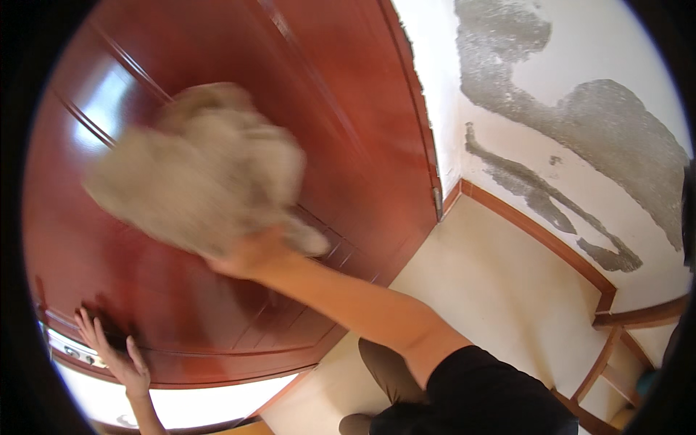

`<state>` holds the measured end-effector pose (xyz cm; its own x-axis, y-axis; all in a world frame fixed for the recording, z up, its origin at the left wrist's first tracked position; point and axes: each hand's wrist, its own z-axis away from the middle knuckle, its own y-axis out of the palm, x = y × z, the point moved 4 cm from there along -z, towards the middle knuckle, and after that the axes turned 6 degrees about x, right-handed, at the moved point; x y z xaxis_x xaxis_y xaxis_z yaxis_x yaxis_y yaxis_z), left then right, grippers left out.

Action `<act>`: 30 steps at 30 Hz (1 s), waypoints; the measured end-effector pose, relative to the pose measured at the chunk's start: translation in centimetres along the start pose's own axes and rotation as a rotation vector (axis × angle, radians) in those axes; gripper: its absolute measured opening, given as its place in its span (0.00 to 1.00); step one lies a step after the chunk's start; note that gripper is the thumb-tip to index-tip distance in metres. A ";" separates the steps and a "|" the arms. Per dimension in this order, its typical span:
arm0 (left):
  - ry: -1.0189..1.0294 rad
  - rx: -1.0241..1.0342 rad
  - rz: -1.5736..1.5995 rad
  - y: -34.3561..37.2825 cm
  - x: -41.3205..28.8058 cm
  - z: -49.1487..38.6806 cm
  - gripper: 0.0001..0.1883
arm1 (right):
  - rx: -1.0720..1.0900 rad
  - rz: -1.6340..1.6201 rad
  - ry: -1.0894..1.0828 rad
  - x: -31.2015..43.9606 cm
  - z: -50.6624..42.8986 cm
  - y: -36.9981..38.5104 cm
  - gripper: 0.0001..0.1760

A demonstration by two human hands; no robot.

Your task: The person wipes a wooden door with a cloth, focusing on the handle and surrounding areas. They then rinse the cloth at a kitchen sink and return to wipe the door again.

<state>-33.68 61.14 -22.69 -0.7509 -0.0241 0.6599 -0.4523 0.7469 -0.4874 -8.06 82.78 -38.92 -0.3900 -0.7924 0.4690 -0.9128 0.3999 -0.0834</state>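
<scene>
A beige cloth (201,174), blurred and bunched, is in my right hand (253,253), in front of the glossy reddish-brown door (359,179). Whether the cloth touches the door cannot be told. At the lower left, my left hand (117,353) has its fingers spread at the door's edge, close to a metal lock plate (73,350); it holds nothing. A metal hinge (437,202) shows at the door's opposite edge.
The white wall (505,122) on the right bears rough grey patches. A reddish-brown baseboard (533,231) runs along its foot above the pale floor (478,283). Part of a wooden piece of furniture (598,370) stands at the lower right.
</scene>
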 end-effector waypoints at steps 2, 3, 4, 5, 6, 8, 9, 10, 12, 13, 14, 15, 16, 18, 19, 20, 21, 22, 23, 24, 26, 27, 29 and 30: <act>0.050 0.036 -0.159 1.7 0.0 0.6 0.41 | 0.013 0.146 0.090 -9.0 7.7 -2.9 0.30; 0.007 0.019 -0.147 2.2 0.2 0.8 0.44 | -0.104 0.175 0.218 -13.4 11.4 -4.0 0.30; 0.009 -0.008 -0.164 2.5 0.2 0.9 0.46 | -0.272 0.147 0.492 -17.8 15.4 -4.7 0.31; -0.002 -0.013 -0.182 2.8 0.3 0.9 0.49 | -0.421 0.084 0.909 -21.9 20.1 -4.8 0.31; -0.007 -0.023 -0.174 2.8 0.3 0.9 0.50 | -0.588 0.010 1.093 -24.2 24.3 -4.3 0.31; 0.018 -0.032 -0.188 2.9 0.2 0.9 0.49 | -0.755 -0.161 1.294 -24.4 32.3 -1.2 0.33; 0.007 -0.037 -0.195 2.9 0.2 0.8 0.49 | -0.837 -0.227 1.308 -23.4 35.9 0.3 0.34; 0.009 -0.050 -0.191 2.8 0.2 0.8 0.49 | -0.748 -0.126 1.451 -20.9 39.4 2.7 0.36; 0.008 -0.052 -0.202 2.7 0.1 0.8 0.48 | -0.675 -0.004 1.629 -15.1 45.3 7.8 0.35; 0.007 -0.047 -0.204 2.7 0.1 0.8 0.47 | -0.717 0.075 1.683 -12.8 47.3 9.9 0.34; 0.018 -0.035 -0.204 2.7 0.0 0.8 0.47 | -0.848 -0.220 1.811 -11.7 50.0 11.2 0.35; 0.018 -0.037 -0.208 2.7 0.0 0.8 0.46 | -0.910 -0.363 1.889 -11.5 51.3 12.5 0.35; 0.030 -0.035 -0.227 2.7 -0.1 0.8 0.43 | -0.938 -0.440 1.933 -12.4 51.8 12.5 0.35; 0.031 -0.040 -0.222 2.6 -0.1 0.8 0.43 | -0.949 -0.442 1.899 -17.8 51.0 9.7 0.35; 0.030 -0.040 -0.221 2.5 -0.1 0.8 0.43 | -0.949 -0.433 1.868 -21.8 49.8 7.2 0.36; 0.034 -0.027 -0.218 2.5 -0.1 0.8 0.44 | -0.947 -0.420 1.835 -26.3 48.1 4.3 0.36; 0.024 -0.030 -0.207 2.5 -0.1 0.8 0.44 | -0.933 -0.404 1.816 -30.8 46.4 1.0 0.36; 0.021 -0.026 -0.205 2.4 -0.1 0.8 0.44 | -0.915 -0.394 1.806 -35.2 44.6 -2.2 0.36; 0.020 -0.025 -0.201 2.4 -0.1 0.8 0.44 | -0.891 -0.383 1.815 -39.3 42.8 -5.5 0.36; 0.028 -0.015 -0.219 2.5 -0.2 0.8 0.44 | -0.864 -0.374 1.842 -42.8 41.4 -8.4 0.36; 0.023 -0.023 -0.203 2.5 -0.2 0.8 0.45 | -0.818 -0.365 1.919 -47.6 39.6 -12.6 0.37; 0.015 -0.024 -0.179 2.5 -0.2 0.8 0.46 | -0.816 -0.373 1.947 -48.5 39.8 -13.3 0.37; 0.014 -0.024 -0.185 2.6 -0.3 0.8 0.46 | -0.843 -0.353 1.941 -48.6 40.7 -13.6 0.35; 0.016 -0.027 -0.191 2.6 -0.3 0.8 0.46 | -0.866 -0.350 1.920 -47.9 41.4 -13.2 0.35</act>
<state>-35.07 62.58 -24.63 -0.6449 -0.1560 0.7482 -0.5724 0.7473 -0.3375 17.61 96.38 -96.67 0.8274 0.2473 0.5043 -0.4112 0.8783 0.2440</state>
